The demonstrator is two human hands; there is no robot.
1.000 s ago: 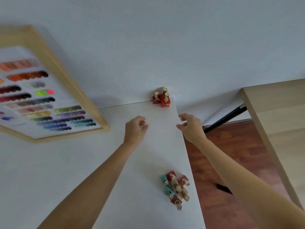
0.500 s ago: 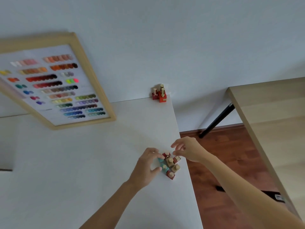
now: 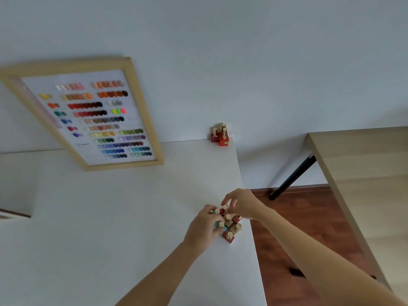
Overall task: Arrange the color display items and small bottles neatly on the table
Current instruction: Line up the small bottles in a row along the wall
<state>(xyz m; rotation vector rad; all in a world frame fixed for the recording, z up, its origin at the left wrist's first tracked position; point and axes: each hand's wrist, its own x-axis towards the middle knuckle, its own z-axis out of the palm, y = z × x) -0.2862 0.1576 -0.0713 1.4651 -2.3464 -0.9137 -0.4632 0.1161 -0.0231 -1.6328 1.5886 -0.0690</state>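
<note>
Nearest the camera, both forearms enter from the bottom of the frame and meet at a cluster of small bottles (image 3: 228,224) in the lower right, close to the right edge of the white surface (image 3: 110,228). The left hand (image 3: 202,228) is curled against the cluster's left side, fingers closed on a teal bottle (image 3: 219,225). The right hand (image 3: 242,204) reaches over the far side, fingertips pinched on a bottle cap (image 3: 225,207). The bottles there stand upright, touching one another, red and teal with gold caps; the exact count cannot be told.

Farther back, at the far right corner of the surface, a second group of red bottles (image 3: 220,134) stands against the wall, well apart from the near cluster. In the upper left of the frame, the framed colour chart (image 3: 88,115) leans against the wall.

Assessment: the task is partly done. The far group and chart appear placed; the near cluster is in hand and looks loosely packed, not yet in even rows. Joining or aligning the two groups remains.
</note>
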